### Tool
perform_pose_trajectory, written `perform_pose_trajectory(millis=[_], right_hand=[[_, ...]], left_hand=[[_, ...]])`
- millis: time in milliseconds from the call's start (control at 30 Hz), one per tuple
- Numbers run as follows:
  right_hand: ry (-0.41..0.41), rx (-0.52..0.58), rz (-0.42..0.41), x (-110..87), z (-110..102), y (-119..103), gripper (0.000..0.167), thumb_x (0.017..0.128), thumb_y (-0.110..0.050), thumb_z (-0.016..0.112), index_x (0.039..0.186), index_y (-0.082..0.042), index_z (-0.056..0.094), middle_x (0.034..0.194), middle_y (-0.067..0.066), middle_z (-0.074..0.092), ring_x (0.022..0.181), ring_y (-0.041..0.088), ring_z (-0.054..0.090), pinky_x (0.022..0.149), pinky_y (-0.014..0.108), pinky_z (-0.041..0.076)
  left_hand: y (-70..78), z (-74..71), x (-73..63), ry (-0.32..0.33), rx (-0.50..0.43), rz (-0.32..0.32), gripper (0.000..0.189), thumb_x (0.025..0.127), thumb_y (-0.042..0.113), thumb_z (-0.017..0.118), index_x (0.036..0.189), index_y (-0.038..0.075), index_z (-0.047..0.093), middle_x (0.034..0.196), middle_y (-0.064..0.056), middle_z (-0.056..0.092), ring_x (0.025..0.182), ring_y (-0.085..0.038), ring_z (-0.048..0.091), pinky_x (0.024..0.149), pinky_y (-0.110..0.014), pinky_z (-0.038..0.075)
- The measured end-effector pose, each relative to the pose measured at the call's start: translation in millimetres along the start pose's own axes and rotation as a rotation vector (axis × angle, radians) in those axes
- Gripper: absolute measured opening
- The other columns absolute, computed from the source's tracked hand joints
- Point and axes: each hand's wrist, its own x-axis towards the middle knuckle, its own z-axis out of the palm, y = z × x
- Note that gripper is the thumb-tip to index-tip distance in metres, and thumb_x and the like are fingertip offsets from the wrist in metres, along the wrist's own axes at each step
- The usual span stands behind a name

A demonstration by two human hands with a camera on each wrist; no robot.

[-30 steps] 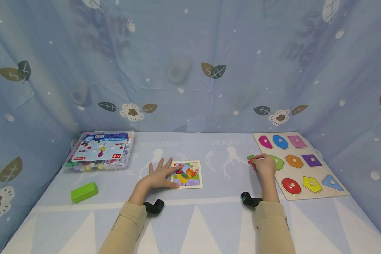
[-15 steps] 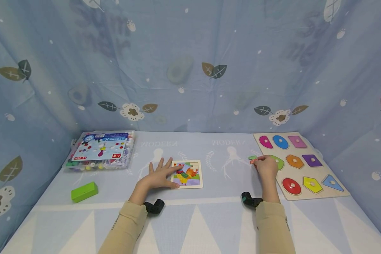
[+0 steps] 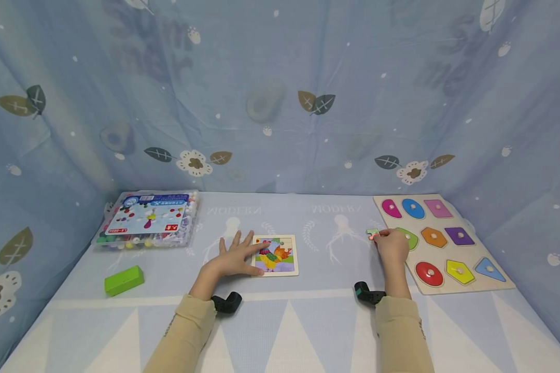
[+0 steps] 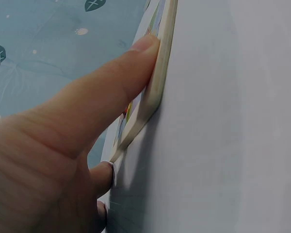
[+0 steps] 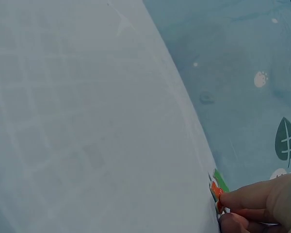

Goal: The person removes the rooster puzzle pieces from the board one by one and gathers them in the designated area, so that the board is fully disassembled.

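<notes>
A small square picture puzzle [image 3: 280, 261] with a pale wooden rim and a colourful rooster picture lies mid-table. My left hand [image 3: 233, 259] rests spread at its left side, thumb at the lower left and forefinger reaching over the picture. In the left wrist view the thumb [image 4: 111, 80] presses on the rim. Farther right, my right hand [image 3: 392, 246] pinches a small green and red jigsaw piece [image 3: 371, 234] between thumb and fingers, at or just above the table. The right wrist view shows that jigsaw piece [image 5: 216, 189] partly covered by the fingertips.
Beside the right hand lies a wooden shape board [image 3: 441, 259] with several knobbed coloured shapes. At the back left sits a clear plastic box [image 3: 147, 220] of coloured parts. A green block [image 3: 124, 281] lies in front of it. A patterned curtain [image 3: 280, 103] hangs behind the table.
My right hand has shifted slightly right, and the jigsaw piece has turned so more of its face shows. My left hand and the puzzle have stayed in place.
</notes>
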Motion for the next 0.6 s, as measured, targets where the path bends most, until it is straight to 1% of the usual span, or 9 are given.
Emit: perform_pose_trajectory(millis=[100,400,467,500,600], right_hand=[[0.0,-0.014,-0.004,-0.8,0.6,-0.2,0.023,0.085,-0.011,0.062,0.098,0.008,0.064,0.096,0.025,0.061,0.089,0.038,0.054,0.072,0.044,0.044],[-0.006,-0.003,-0.002,-0.9,0.1,-0.5,0.022,0.085,-0.01,0.062,0.098,0.007,0.064,0.098,0.026,0.061,0.09,0.039,0.053,0.072,0.043,0.045],[-0.004,0.016,0.004,-0.8,-0.3,-1.6,0.023,0.085,-0.011,0.062,0.1,0.006,0.064,0.099,0.025,0.061,0.09,0.037,0.053,0.069,0.038,0.046],[-0.008,0.03,0.008,-0.9,-0.6,-2.2,0.024,0.086,-0.012,0.061,0.101,0.006,0.065,0.099,0.024,0.061,0.088,0.035,0.054,0.066,0.034,0.046],[-0.025,0.1,0.018,-0.3,-1.7,-4.4,0.028,0.087,-0.015,0.061,0.106,0.004,0.065,0.101,0.022,0.062,0.077,0.026,0.059,0.055,0.021,0.044]], left_hand=[[-0.1,0.1,-0.2,-0.002,-0.003,0.0,0.077,0.075,0.047,0.071,0.142,0.028,0.038,0.154,-0.017,0.004,0.137,-0.043,-0.013,0.096,-0.067,-0.019],[-0.2,-0.3,0.1,-0.001,0.002,0.005,0.077,0.075,0.047,0.071,0.142,0.028,0.038,0.154,-0.017,0.004,0.137,-0.043,-0.012,0.097,-0.067,-0.019],[0.0,-0.5,-0.2,-0.001,0.0,0.005,0.077,0.075,0.047,0.071,0.142,0.028,0.038,0.154,-0.017,0.004,0.137,-0.043,-0.012,0.097,-0.067,-0.019],[0.1,-0.5,-0.2,-0.002,0.0,0.005,0.077,0.075,0.047,0.071,0.142,0.028,0.038,0.154,-0.017,0.004,0.137,-0.043,-0.012,0.097,-0.067,-0.019],[0.4,-0.7,-0.6,-0.002,-0.002,0.004,0.077,0.075,0.047,0.071,0.142,0.028,0.038,0.154,-0.017,0.004,0.137,-0.043,-0.013,0.097,-0.067,-0.019]])
